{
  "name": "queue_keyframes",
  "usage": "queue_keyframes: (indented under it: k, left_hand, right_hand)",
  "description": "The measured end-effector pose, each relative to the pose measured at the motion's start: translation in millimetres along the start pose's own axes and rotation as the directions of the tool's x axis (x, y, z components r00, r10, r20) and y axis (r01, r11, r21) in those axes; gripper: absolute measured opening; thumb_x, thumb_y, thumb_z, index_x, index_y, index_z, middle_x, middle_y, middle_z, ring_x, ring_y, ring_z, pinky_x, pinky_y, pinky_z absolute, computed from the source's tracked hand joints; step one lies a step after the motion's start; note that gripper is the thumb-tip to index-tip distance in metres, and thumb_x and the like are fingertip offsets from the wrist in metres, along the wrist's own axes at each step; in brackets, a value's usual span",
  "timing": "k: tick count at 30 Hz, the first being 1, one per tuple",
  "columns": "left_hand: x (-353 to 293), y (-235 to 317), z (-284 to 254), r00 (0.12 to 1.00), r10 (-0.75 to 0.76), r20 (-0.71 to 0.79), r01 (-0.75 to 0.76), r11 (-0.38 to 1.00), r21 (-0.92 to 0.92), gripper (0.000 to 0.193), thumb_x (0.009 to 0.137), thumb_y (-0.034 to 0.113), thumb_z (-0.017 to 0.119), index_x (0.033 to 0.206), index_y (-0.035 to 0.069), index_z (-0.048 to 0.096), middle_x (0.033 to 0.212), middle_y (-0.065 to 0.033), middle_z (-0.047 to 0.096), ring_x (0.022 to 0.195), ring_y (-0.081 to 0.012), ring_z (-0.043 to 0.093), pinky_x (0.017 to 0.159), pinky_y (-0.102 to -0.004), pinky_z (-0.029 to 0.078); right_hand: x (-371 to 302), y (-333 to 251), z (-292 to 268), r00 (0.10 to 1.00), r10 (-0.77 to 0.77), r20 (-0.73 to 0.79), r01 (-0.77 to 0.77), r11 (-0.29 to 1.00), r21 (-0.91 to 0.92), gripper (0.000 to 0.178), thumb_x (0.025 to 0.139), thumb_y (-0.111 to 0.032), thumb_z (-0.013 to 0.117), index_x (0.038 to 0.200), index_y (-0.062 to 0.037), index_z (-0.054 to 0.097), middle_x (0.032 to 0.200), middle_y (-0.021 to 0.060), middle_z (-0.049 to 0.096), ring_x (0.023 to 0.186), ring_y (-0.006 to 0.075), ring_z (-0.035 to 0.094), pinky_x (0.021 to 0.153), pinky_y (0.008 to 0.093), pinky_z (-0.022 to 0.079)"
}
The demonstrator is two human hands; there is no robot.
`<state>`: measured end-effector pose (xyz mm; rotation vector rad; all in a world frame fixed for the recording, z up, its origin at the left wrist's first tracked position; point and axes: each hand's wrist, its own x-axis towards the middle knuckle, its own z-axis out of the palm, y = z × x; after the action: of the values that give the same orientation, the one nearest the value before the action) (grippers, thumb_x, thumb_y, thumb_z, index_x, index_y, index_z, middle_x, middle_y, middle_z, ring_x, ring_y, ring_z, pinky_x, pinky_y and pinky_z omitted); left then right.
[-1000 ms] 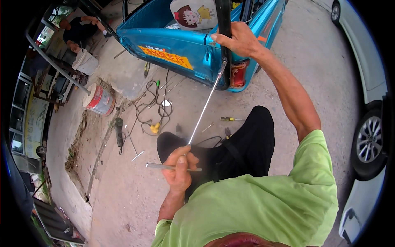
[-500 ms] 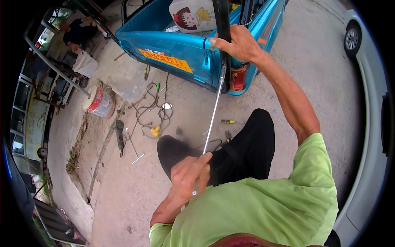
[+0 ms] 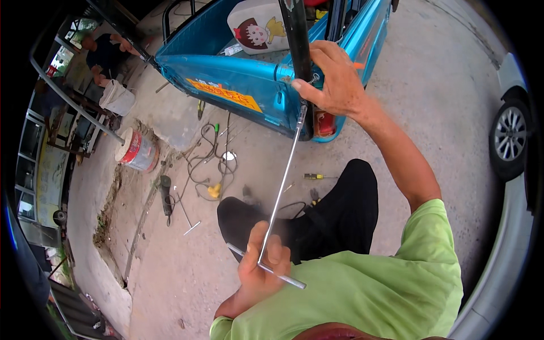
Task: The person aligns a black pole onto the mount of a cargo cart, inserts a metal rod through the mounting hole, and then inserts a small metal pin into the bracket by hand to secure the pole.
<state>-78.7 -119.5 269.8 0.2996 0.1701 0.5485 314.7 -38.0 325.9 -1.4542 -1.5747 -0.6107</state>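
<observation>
A long T-handle socket wrench (image 3: pixel 286 174) slants up from my lap to the rear corner of a blue truck bed (image 3: pixel 226 65). My left hand (image 3: pixel 262 260) is closed round its handle, the shaft passing between the fingers and the crossbar showing on both sides. The wrench's far end meets the base of a black upright post (image 3: pixel 296 39). My right hand (image 3: pixel 338 79) grips that post just above, thumb across its front. Beneath this hand sits a red tail light (image 3: pixel 325 123). The fastener at the wrench's tip is too small to make out.
On the ground lie a corded power tool (image 3: pixel 165 195), a second T-handle wrench (image 3: pixel 191 228), tangled cable with a yellow plug (image 3: pixel 214 191) and a screwdriver (image 3: pixel 318 176). A red-and-white bucket (image 3: pixel 139 150) holds a pole. A person (image 3: pixel 105 54) sits far left; a pale car (image 3: pixel 510 136) stands right.
The wrench's crossbar has swung round and now shows clearly across my left hand, whose fingers have shifted. My right hand has loosened slightly round the post. The view has moved a little.
</observation>
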Motion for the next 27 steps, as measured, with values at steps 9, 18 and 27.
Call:
queue_keyframes:
  k: [9, 18, 27]
  left_hand:
    - [1.2, 9.3, -4.2, 0.998, -0.059, 0.004, 0.058, 0.989, 0.140, 0.056, 0.100, 0.046, 0.063, 0.147, 0.022, 0.043, 0.086, -0.0066, 0.051, 0.071, -0.0193, 0.050, 0.056, -0.0293, 0.040]
    - [-22.1, 44.1, -6.7, 0.918, 0.388, -0.086, -0.118, 0.474, 0.873, 0.100, 0.084, 0.055, 0.080, 0.159, 0.010, 0.032, 0.130, -0.0132, 0.057, 0.113, -0.0281, 0.061, 0.086, -0.0400, 0.051]
    - [-25.4, 60.0, 15.8, 0.806, 0.235, 0.544, -0.080, -0.866, 0.493, 0.052, 0.049, 0.003, 0.089, 0.098, 0.010, 0.074, 0.098, -0.0038, 0.062, 0.094, -0.0285, 0.053, 0.081, -0.0409, 0.042]
  right_hand:
    - [-122.1, -123.1, 18.1, 0.649, 0.265, 0.714, -0.703, -0.151, 0.695, 0.039, 0.109, -0.034, 0.046, 0.116, -0.0004, 0.064, 0.086, 0.0049, 0.063, 0.070, 0.0098, 0.058, 0.062, 0.0243, 0.046]
    - [-117.9, -149.4, 37.1, 0.606, 0.315, 0.730, -0.585, -0.445, 0.678, 0.044, 0.110, -0.042, 0.047, 0.094, -0.0031, 0.060, 0.083, 0.0084, 0.064, 0.061, 0.0133, 0.060, 0.057, 0.0252, 0.050]
    - [-115.6, -154.9, 40.8, 0.597, 0.362, 0.716, -0.589, -0.408, 0.698, 0.041, 0.111, -0.039, 0.046, 0.093, -0.0042, 0.060, 0.071, 0.0039, 0.062, 0.059, 0.0093, 0.060, 0.056, 0.0244, 0.047]
